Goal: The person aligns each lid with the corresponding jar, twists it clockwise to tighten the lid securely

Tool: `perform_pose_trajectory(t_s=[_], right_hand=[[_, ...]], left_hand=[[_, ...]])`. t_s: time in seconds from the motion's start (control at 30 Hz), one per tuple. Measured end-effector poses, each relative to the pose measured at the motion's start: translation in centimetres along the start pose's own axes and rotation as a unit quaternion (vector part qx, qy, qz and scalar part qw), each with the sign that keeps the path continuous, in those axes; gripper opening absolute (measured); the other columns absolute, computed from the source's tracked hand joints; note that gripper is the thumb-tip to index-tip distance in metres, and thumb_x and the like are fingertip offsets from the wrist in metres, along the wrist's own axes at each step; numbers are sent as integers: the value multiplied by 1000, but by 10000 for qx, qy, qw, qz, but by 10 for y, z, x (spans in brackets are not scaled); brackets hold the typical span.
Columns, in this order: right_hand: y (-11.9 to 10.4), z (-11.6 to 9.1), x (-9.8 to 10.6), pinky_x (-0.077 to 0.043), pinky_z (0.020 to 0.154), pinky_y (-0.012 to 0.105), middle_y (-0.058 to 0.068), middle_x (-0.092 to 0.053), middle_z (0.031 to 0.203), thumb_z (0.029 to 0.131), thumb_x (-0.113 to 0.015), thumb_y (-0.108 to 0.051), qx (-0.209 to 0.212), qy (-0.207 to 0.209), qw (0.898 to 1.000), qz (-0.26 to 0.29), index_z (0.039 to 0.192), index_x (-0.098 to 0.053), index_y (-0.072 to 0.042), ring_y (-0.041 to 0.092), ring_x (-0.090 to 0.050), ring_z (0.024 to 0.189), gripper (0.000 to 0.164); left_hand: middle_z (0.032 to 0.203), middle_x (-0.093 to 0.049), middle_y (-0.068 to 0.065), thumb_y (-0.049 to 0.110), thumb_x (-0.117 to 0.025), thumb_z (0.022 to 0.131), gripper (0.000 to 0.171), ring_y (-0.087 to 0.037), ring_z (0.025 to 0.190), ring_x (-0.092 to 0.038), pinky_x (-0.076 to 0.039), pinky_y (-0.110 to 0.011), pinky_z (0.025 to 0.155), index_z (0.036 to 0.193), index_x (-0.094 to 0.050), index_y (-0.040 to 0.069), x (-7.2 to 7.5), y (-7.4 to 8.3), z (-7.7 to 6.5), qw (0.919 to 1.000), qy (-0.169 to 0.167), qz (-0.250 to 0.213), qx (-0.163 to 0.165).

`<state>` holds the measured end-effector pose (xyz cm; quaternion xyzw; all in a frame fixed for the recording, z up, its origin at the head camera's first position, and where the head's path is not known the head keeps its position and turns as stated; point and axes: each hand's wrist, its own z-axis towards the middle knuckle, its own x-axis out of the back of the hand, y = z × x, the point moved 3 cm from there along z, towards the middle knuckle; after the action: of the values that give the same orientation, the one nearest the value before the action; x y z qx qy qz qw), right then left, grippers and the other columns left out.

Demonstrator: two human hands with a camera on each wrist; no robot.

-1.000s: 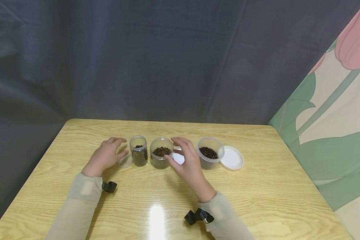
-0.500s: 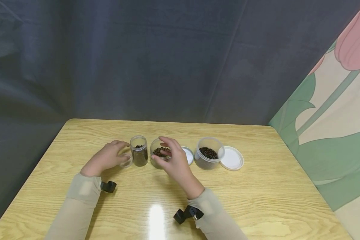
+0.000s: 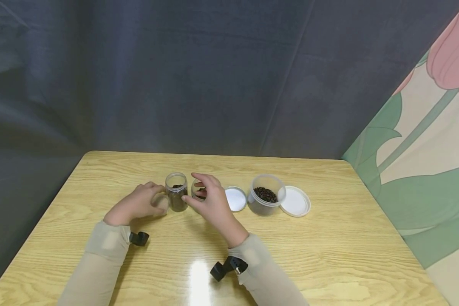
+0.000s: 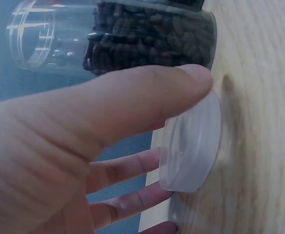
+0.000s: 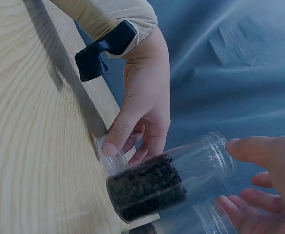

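Note:
My left hand [image 3: 131,205] is down at the table, pinching a small translucent lid [image 4: 196,144] between the thumb and fingers. Right beside that lid stands a tall clear jar [image 3: 177,199], uncapped and partly filled with dark coffee beans. My right hand [image 3: 212,203] reaches across from the right with thumb and fingers spread apart. Its thumb tip is right at the tall jar's rim in the right wrist view, and the palm holds nothing. A wider clear jar [image 3: 195,186] of brown beans is mostly hidden behind the right hand.
To the right lies a round silver-rimmed white lid [image 3: 235,199]. Next to it is an open plastic tub [image 3: 261,209] of dark beans, with a white lid [image 3: 296,201] close against its right side. A dark curtain [image 3: 199,85] hangs behind the wooden table [image 3: 329,255].
My right hand has moved left, from beside the wider jar to the tall jar, uncovering the silver-rimmed lid. My left hand's fingers have closed in around the small translucent lid.

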<state>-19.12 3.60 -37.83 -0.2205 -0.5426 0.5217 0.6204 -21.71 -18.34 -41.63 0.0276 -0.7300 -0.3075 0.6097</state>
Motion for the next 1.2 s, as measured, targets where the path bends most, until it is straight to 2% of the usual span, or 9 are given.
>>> perform_pose_trajectory(t_s=[0.2, 0.37, 0.9, 1.2], right_hand=[[-1, 5, -5, -62, 88, 35, 18, -59, 127, 85, -84, -8, -109, 98, 9996, -228, 137, -59, 0, 30, -65, 106, 59], [-4, 8, -6, -61, 88, 34, 17, -61, 127, 84, -84, -9, -110, 114, 9992, -370, 137, -59, 0, 29, -66, 105, 59], [-8, 17, -14, -60, 91, 30, 16, -60, 130, 84, -84, -11, -677, -204, 9962, -512, 141, -56, 1, 27, -66, 109, 64], [-9, 21, -14, -59, 83, 23, 13, -63, 127, 84, -86, -18, -812, -279, 9910, -1023, 139, -58, -1, 24, -66, 106, 64]], left_hand=[[130, -56, -29, 24, -86, 81, 58, -54, 117, -50, -46, -71, 97, 129, -63, 1, -2, -1, 0, 9999, -112, 101, -16], [128, -56, -28, 22, -85, 82, 57, -53, 115, -50, -46, -70, 97, 130, -62, 2, -4, -1, 1, 9998, -163, 130, -47], [130, -54, -27, 21, -84, 84, 55, -51, 117, -49, -45, -69, 98, 131, -62, 4, -5, 1, 2, 9998, -204, 43, -77], [129, -54, -26, 22, -83, 85, 53, -51, 117, -49, -45, -70, 98, 130, -62, 3, -5, 2, 3, 9996, -273, 45, -88]])
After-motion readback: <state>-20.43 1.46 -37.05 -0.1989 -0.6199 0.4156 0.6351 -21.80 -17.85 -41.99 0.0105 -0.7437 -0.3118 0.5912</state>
